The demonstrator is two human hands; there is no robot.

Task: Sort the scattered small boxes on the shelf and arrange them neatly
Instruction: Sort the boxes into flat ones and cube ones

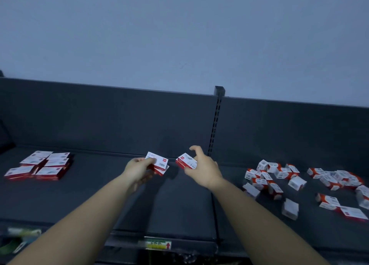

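Just left of the shelf's slotted upright post (pixel 216 125), above the dark shelf (pixel 179 204), two bare hands each hold small red-and-white boxes. The left hand (pixel 139 169), farther left of the post, grips what look like two boxes stacked flat (pixel 158 162), thumb on top and fingers curled beneath; their white faces point up and their long axis runs toward the post, dipping slightly. The right hand (pixel 203 168), nearest the post, pinches one box (pixel 186 161) at its end, forefinger lifted clear; its white face is up, its red side faces away from the post, and its long axis slants down towards the post. Far left of the post, boxes lie flat in a tidy group of about four low stacks (pixel 40 165). Right of the post, loose boxes (pixel 299 181) lie scattered at every angle, some on edge, overlapping too much to count exactly.
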